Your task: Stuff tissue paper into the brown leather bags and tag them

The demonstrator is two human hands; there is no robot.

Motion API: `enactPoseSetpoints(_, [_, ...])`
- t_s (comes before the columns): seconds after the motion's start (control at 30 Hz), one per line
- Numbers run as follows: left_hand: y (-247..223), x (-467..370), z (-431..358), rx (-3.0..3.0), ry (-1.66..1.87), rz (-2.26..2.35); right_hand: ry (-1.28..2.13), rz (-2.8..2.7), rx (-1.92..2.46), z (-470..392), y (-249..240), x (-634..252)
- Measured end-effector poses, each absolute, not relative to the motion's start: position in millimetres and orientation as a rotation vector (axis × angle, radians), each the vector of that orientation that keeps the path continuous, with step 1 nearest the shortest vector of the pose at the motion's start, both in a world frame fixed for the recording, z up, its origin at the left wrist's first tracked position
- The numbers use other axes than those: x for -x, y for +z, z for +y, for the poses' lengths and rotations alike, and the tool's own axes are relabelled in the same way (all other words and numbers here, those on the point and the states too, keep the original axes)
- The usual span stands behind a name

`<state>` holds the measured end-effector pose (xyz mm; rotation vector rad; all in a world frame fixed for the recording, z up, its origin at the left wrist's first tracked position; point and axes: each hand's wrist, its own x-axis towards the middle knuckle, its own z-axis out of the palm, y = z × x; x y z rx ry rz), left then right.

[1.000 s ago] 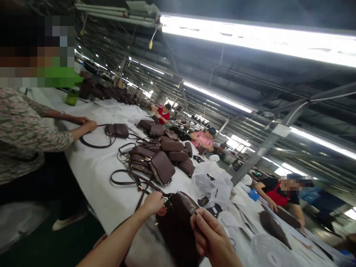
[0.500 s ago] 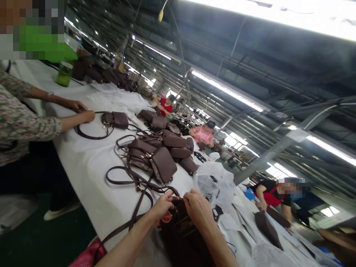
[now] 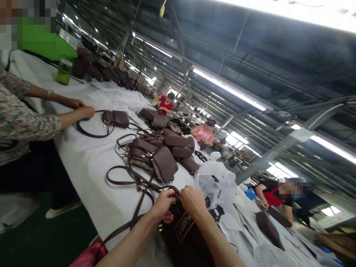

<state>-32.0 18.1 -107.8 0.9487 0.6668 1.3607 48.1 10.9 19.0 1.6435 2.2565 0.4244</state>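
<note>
A dark brown handbag [image 3: 169, 244] with a framed label and a round orange-red emblem stands at the near table edge, in front of me. My left hand [image 3: 164, 204] is closed, fingers pinched at its top edge where the strap joins. Beside it, my right hand [image 3: 193, 200] is curled into a closed grip on the same top edge. What exactly lies between the fingertips is hidden. The bag's long strap [image 3: 136, 211] loops out to the left over the white table [image 3: 91, 178]. Just beyond my hands lies a brown bag [image 3: 165, 165] on a pile of similar ones.
At left, a co-worker's hands [image 3: 85, 110] hold the strap of a small brown bag [image 3: 116, 118]. Clear plastic wrapping [image 3: 215, 180] and a dark tag [image 3: 216, 212] lie to the right. A green bottle [image 3: 64, 70] stands farther back. Another person [image 3: 274, 196] works at right.
My right hand has shifted slightly up and left, closer to my left hand. The handbag has turned a little, and its label shows more plainly. The co-worker's hands have barely moved.
</note>
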Motion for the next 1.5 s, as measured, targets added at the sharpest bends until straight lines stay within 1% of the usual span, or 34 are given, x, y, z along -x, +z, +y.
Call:
enactPoseSetpoints(0.17, [-112,19,27,-0.975,1.343,0.843,0.382,2.255,-1.702,10,15,-52])
enactPoseSetpoints(0.3, [-110,24,24,-1.093,1.401,0.987,0.327,2.307,-1.727,12,13,-61])
enactPoseSetpoints(0.5, [-85,64,11,-1.337,1.488,1.117,0.095,2.686,-1.62,17,11,-65])
enactPoseSetpoints(0.63, [-70,76,7,-1.516,1.55,1.103,0.071,2.726,-1.574,21,9,-57])
enactPoseSetpoints(0.83, [-78,71,17,-1.238,1.509,0.872,0.036,2.761,-1.548,25,10,-58])
enactPoseSetpoints(1.0, [-91,59,20,-1.103,1.491,0.786,-0.048,2.759,-1.576,26,12,-62])
enactPoseSetpoints(1.5, [-99,43,21,-1.031,1.597,0.792,-0.175,2.756,-1.645,25,15,-65])
